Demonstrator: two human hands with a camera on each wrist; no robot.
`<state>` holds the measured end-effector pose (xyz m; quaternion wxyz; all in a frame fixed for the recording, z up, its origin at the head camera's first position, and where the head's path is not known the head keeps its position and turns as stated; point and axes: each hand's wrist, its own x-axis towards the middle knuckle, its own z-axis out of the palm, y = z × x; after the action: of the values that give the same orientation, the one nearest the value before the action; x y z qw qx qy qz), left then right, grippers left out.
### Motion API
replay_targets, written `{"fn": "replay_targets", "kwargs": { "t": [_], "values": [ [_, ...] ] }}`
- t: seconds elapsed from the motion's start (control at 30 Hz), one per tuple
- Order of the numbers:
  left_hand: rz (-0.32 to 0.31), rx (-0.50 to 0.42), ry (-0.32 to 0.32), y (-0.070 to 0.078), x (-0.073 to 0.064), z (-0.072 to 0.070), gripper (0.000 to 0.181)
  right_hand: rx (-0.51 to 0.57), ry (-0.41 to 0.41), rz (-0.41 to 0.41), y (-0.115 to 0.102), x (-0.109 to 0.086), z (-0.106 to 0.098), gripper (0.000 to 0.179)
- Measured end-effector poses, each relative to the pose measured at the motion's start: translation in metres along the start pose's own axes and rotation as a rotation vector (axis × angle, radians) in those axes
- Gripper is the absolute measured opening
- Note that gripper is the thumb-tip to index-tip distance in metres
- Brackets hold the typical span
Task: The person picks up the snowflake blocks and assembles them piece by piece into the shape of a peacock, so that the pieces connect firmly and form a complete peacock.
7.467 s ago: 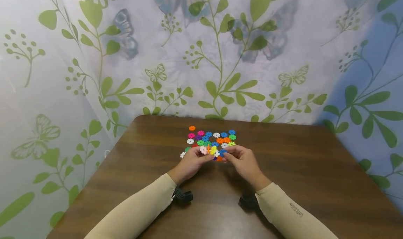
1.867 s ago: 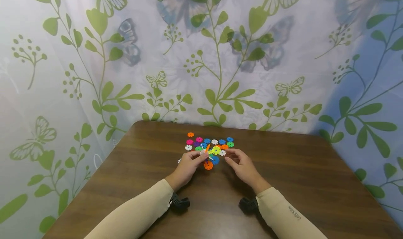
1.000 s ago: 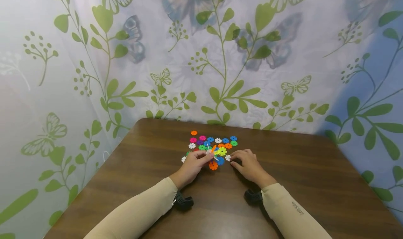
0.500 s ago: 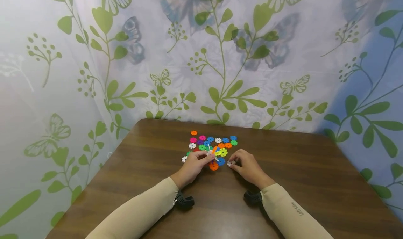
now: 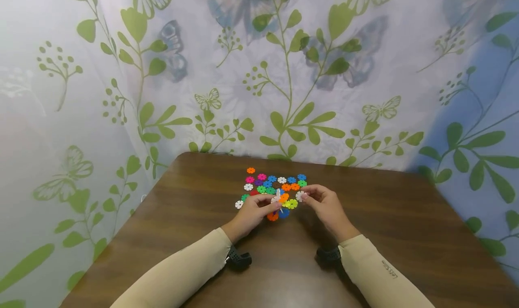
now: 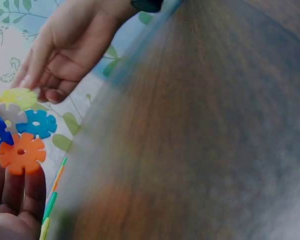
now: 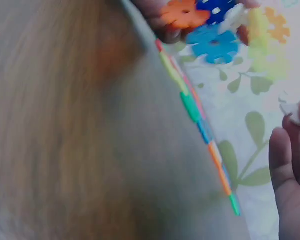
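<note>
My left hand (image 5: pixel 253 213) grips a cluster of joined notched plastic discs. In the left wrist view, an orange disc (image 6: pixel 22 153), a light blue disc (image 6: pixel 36 123), a dark blue one, a white one and a yellow one (image 6: pixel 19 98) are linked in it. In the head view the yellow-green disc (image 5: pixel 292 204) sticks out on the cluster's right side. My right hand (image 5: pixel 327 210) pinches a single white notched disc (image 5: pixel 299 196) between thumb and fingertips, a short gap to the right of the cluster. The fingers partly cover both the cluster's left part and that white disc.
Behind the hands, several loose notched discs lie flat on the brown wooden table (image 5: pixel 275 272), among them an orange disc (image 5: pixel 251 170), a pink disc (image 5: pixel 261 176) and a green disc (image 5: pixel 302 183). A leaf-patterned cloth (image 5: pixel 227 69) hangs behind the table.
My right hand reached a white disc on the table, slid it toward me, and now holds it raised beside the cluster. The cluster in my left hand has tilted, its yellow-green disc lower.
</note>
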<state>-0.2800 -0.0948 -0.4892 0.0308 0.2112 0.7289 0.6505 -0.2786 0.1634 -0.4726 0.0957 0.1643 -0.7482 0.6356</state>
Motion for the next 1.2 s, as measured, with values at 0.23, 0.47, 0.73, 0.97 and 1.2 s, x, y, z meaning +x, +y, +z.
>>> {"fn": "replay_targets", "kwargs": {
  "t": [0.23,0.47,0.73,0.97,1.2],
  "values": [
    [0.010,0.007,-0.032,-0.002,-0.002,-0.002,0.023,0.129,-0.055,-0.001,-0.013,-0.004,0.006,0.026],
    [0.004,0.040,-0.041,-0.005,-0.008,-0.007,0.023,0.123,-0.086,0.006,-0.015,-0.008,0.016,0.020],
    [0.023,0.021,-0.056,0.002,0.003,0.000,0.024,0.043,-0.134,-0.043,-0.023,-0.006,0.005,0.018],
    [0.015,0.007,-0.050,0.003,0.002,-0.001,0.022,-0.018,-0.133,-0.090,-0.025,-0.005,0.013,0.016],
    [0.004,-0.022,-0.058,0.004,0.001,0.004,0.023,0.018,-0.105,-0.048,-0.026,-0.008,0.014,0.022]
  ]
}}
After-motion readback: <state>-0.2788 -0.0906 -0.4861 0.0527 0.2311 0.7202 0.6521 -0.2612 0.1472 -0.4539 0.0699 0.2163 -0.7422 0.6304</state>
